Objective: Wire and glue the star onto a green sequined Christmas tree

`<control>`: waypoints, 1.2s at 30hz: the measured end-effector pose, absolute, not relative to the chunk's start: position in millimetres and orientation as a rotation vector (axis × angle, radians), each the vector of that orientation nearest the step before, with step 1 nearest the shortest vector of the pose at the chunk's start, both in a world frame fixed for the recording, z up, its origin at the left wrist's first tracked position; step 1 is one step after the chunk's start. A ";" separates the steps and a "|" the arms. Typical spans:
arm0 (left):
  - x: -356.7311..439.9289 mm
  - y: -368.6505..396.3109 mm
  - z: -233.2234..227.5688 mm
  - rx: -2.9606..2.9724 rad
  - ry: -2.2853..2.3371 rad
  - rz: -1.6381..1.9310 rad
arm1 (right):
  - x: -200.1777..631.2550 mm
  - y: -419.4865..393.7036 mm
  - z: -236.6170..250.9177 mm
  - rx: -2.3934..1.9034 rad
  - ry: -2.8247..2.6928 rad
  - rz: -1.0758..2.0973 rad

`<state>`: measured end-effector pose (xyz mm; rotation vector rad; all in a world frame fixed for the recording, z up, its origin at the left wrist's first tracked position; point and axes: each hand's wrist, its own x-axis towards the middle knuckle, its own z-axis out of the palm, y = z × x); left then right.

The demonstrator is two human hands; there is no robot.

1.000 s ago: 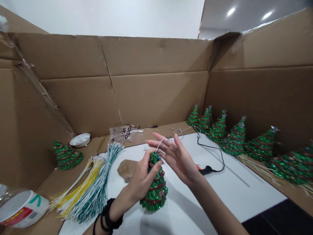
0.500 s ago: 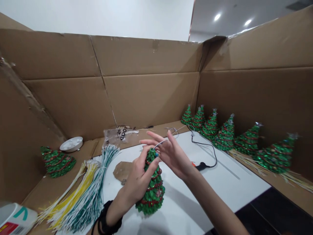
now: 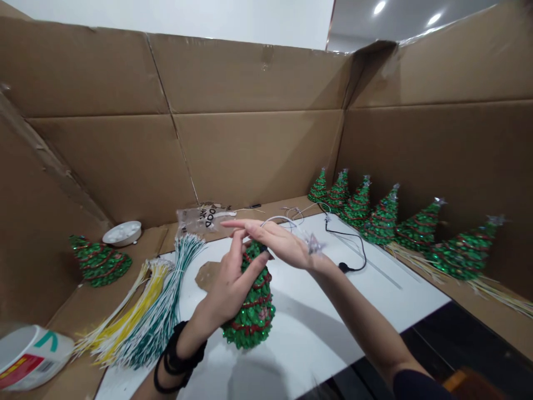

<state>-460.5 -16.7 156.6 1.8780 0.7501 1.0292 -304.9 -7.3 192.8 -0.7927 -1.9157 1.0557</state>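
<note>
Cardboard walls (image 3: 258,150) fence in a white tabletop (image 3: 316,339) on three sides.

- Left hand (image 3: 227,289): wrapped around the upper half of a green sequined Christmas tree (image 3: 250,311), thumb and forefinger pinched near its tip. Tree stands upright on the white surface, near the front edge, red garland bands spiralling round it. Black bands sit on that wrist.
- Right hand (image 3: 277,241): held flat over the tree's tip, fingers stretched out toward the left. A thin white wire (image 3: 278,219) loops over the back of the fingers; how it is gripped cannot be told. Something small and silvery shows at the wrist side, too blurred to name.
- Bundled wires (image 3: 145,311), yellow, white and green, lie fanned out to the left, just beside the tree.
- One more tree (image 3: 99,260) stands at far left by a small white dish (image 3: 122,233).
- Row of finished trees (image 3: 391,222) runs along the right-hand wall, silver stars on top.
- Black cord (image 3: 352,244) trails across the table behind the hands.
- White tub (image 3: 31,355) lies tipped at the lower left corner.

Risks, as a judgement: the wire is springy and loosely draped, so it could slip off the fingers or snag the sequins; a sideways pull at the tip could topple the tree, since only the left hand steadies it.
</note>
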 end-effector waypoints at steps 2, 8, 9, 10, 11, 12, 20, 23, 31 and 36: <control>-461.0 -15.4 158.1 1.759 0.715 1.054 | -303.6 -4.1 195.5 -0.804 -1.944 1.156; -461.6 -12.7 167.5 1.405 0.598 1.059 | -310.0 6.5 189.7 -0.713 -1.493 1.195; -461.7 -12.7 168.0 1.383 0.593 1.037 | -312.3 7.9 189.7 -0.683 -1.437 1.148; -461.8 -12.8 167.9 1.372 0.598 1.014 | -314.2 9.1 190.6 -0.664 -1.417 1.094; -462.0 -12.7 167.4 1.370 0.610 1.003 | -315.4 10.0 192.3 -0.658 -1.445 1.051; -462.3 -12.4 166.5 1.374 0.627 1.003 | -315.8 10.7 194.5 -0.668 -1.511 1.029; -463.1 -1.2 165.2 1.218 0.585 1.010 | -318.6 25.4 194.0 -0.787 -1.513 1.156; -461.3 0.3 165.7 1.164 0.599 1.007 | -326.5 31.2 192.9 -0.723 -1.556 1.170; -471.1 18.9 169.6 0.904 0.604 1.166 | -306.6 24.1 176.1 -0.907 -1.486 1.467; -490.0 41.4 177.4 0.692 0.609 1.178 | -317.7 -25.3 123.3 -0.854 -1.233 1.642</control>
